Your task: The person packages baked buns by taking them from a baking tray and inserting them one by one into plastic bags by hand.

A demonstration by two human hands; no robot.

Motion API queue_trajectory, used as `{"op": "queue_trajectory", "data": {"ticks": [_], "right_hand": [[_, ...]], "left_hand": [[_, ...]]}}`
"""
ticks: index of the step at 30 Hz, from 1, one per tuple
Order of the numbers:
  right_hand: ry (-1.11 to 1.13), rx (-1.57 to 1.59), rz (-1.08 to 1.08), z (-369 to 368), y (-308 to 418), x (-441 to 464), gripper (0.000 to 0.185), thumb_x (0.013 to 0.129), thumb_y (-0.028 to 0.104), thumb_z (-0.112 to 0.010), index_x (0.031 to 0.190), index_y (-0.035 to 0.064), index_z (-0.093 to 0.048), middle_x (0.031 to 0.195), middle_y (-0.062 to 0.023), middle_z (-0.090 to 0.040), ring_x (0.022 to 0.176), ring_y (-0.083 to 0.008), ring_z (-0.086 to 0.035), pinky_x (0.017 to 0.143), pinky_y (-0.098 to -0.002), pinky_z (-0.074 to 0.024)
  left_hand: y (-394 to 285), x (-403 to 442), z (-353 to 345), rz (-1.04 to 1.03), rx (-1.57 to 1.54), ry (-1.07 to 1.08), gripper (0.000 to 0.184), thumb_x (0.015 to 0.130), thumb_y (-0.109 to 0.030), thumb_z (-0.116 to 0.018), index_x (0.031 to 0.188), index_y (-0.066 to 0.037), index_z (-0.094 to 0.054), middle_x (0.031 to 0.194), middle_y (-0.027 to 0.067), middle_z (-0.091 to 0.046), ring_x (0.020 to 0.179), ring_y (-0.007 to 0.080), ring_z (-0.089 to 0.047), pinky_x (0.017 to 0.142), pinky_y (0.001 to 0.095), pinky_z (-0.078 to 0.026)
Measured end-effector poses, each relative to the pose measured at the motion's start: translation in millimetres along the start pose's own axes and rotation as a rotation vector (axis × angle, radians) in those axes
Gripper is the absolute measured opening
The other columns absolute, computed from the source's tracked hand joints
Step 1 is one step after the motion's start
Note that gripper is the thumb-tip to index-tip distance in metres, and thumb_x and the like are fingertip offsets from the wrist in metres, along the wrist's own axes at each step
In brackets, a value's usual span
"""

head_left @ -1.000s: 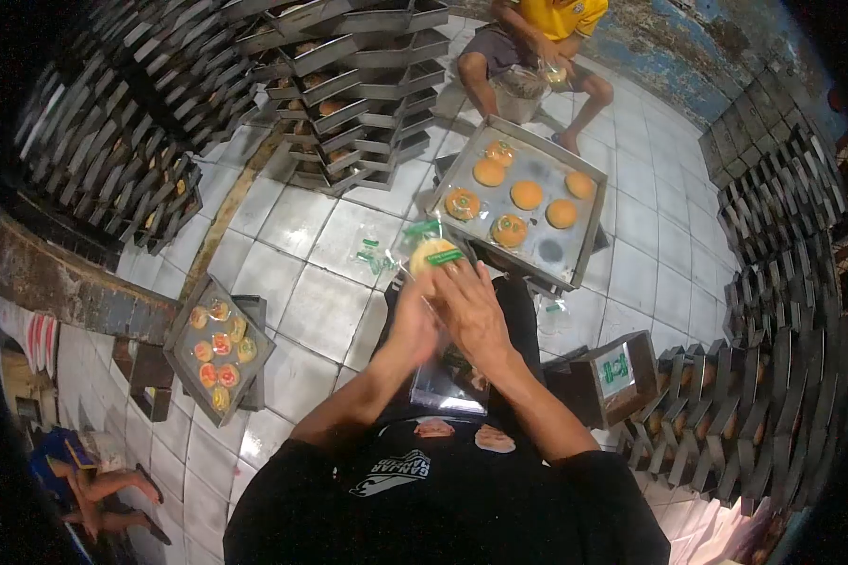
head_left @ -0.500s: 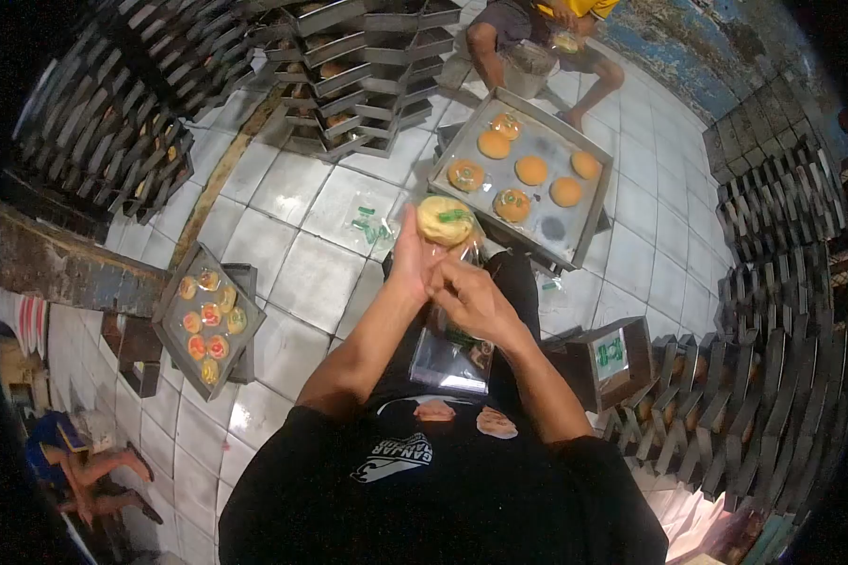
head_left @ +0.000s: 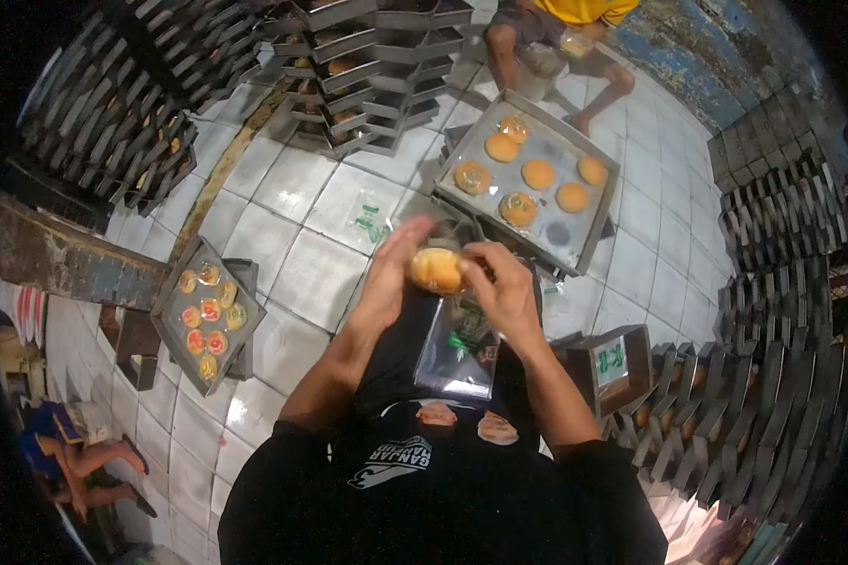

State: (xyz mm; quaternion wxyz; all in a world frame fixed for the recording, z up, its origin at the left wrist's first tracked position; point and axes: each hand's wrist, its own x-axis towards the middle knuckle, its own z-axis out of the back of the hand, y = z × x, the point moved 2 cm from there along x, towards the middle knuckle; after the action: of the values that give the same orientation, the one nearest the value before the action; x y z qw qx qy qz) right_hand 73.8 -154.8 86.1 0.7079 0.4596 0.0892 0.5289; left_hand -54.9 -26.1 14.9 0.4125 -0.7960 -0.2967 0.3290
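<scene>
A round golden bun in what looks like clear plastic is between my hands, above my lap. My right hand is closed on its right edge, thumb and fingers pinching the bun or its wrapper. On the other side, my left hand has its fingers stretched out, blurred at the tips, with the palm close against the bun; whether it touches cannot be made out. A stack of clear plastic bags with green print lies across my lap, just below the bun.
Ahead is a metal tray with several buns, some wrapped. Another tray of wrapped buns stands at left. Printed bags lie on the tiles. A metal box is at right. Stacked trays line the sides. Two people sit nearby.
The bun has come down toward my lap and turned from its pale, green-marked side to a golden side. My left hand has shifted left and down; my right hand has moved right onto the bun's edge.
</scene>
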Motion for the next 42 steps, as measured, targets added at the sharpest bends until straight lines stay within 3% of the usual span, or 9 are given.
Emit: {"op": "queue_trajectory", "data": {"ticks": [2,7,11,13,24,26,33,38,42], "right_hand": [[-0.028,0.044,-0.194,-1,-20,8,0.023,0.1,0.018,-0.063,0.111,-0.001,-0.069,0.084,-0.0118,-0.071,0.073,-0.0153,-0.065,0.069,-0.03,-0.0511],[-0.01,0.114,-0.092,-2,-10,18,0.024,0.1,0.017,-0.066,0.091,-0.0051,-0.065,0.076,-0.0102,-0.058,0.069,-0.0151,-0.058,0.064,-0.0316,-0.0464],[-0.025,0.272,-0.371,-5,-25,22,0.033,0.102,0.024,-0.064,0.082,-0.0022,-0.062,0.067,-0.0036,-0.055,0.062,-0.0112,-0.052,0.058,-0.032,-0.0424],[-0.037,0.523,-0.564,1,-34,29,0.038,0.103,0.028,-0.064,0.075,0.0033,-0.06,0.065,0.0066,-0.051,0.059,-0.0042,-0.042,0.053,-0.0265,-0.0349],[0.089,0.749,-0.592,6,-50,29,0.032,0.104,0.033,-0.062,0.08,0.012,-0.059,0.063,0.0086,-0.044,0.053,-0.0014,-0.036,0.046,-0.0214,-0.0242],[0.086,0.543,-0.625,14,-51,12,0.036,0.104,0.032,-0.062,0.079,0.0061,-0.063,0.067,0.0066,-0.05,0.06,-0.0044,-0.042,0.052,-0.0262,-0.0337],[0.214,0.895,-0.909,-33,-71,-83,0.027,0.105,0.026,-0.06,0.097,0.0015,-0.069,0.081,-0.0019,-0.066,0.068,-0.0101,-0.06,0.059,-0.0274,-0.0507],[-0.071,1.145,-0.781,-14,-59,-71,0.028,0.105,0.021,-0.058,0.118,-0.0013,-0.067,0.112,-0.0119,-0.072,0.098,-0.0199,-0.07,0.086,-0.0369,-0.0605],[-0.278,0.383,-0.503,45,-98,-48,0.023,0.1,0.015,-0.064,0.112,-0.0029,-0.07,0.124,-0.0139,-0.069,0.108,-0.0215,-0.067,0.092,-0.0321,-0.0529]], "left_hand": [[-3,7,-4,-0.011,0.008,0.235,0.053,0.111,-0.042,-0.039,0.134,-0.001,-0.061,0.125,0.0145,-0.069,0.117,0.0214,-0.063,0.099,0.0356,-0.052],[-4,13,-16,-0.621,0.416,0.119,0.032,0.108,-0.024,-0.055,0.107,0.005,-0.069,0.097,0.0112,-0.072,0.093,0.0191,-0.07,0.085,0.0313,-0.055],[-20,9,-24,-0.172,0.048,-0.061,0.036,0.107,-0.03,-0.057,0.088,0.0,-0.066,0.072,0.0082,-0.067,0.058,0.0124,-0.064,0.057,0.0263,-0.05],[-19,18,-16,-0.184,0.046,-0.077,0.037,0.107,-0.031,-0.057,0.087,-0.001,-0.066,0.072,0.0073,-0.066,0.059,0.012,-0.063,0.056,0.0257,-0.049],[-24,12,3,-0.154,0.301,-0.122,0.032,0.104,-0.026,-0.06,0.087,0.0,-0.068,0.088,0.0049,-0.067,0.076,0.0135,-0.061,0.075,0.0275,-0.048],[-33,-3,6,-0.526,0.603,-0.166,0.029,0.102,-0.02,-0.063,0.083,0.001,-0.068,0.101,0.0073,-0.065,0.091,0.0137,-0.06,0.083,0.0281,-0.047],[28,-30,44,-0.09,0.253,0.018,0.022,0.099,-0.014,-0.065,0.085,0.002,-0.071,0.094,0.0045,-0.066,0.09,0.0115,-0.059,0.082,0.027,-0.046],[22,10,4,0.05,-0.18,0.179,0.02,0.099,-0.014,-0.065,0.084,0.0,-0.068,0.082,0.001,-0.065,0.078,0.0106,-0.058,0.076,0.0262,-0.044],[11,25,-57,-0.079,0.029,0.144,0.036,0.1,-0.017,-0.064,0.131,0.002,-0.061,0.129,0.015,-0.066,0.115,0.0193,-0.064,0.099,0.0327,-0.047]]}}
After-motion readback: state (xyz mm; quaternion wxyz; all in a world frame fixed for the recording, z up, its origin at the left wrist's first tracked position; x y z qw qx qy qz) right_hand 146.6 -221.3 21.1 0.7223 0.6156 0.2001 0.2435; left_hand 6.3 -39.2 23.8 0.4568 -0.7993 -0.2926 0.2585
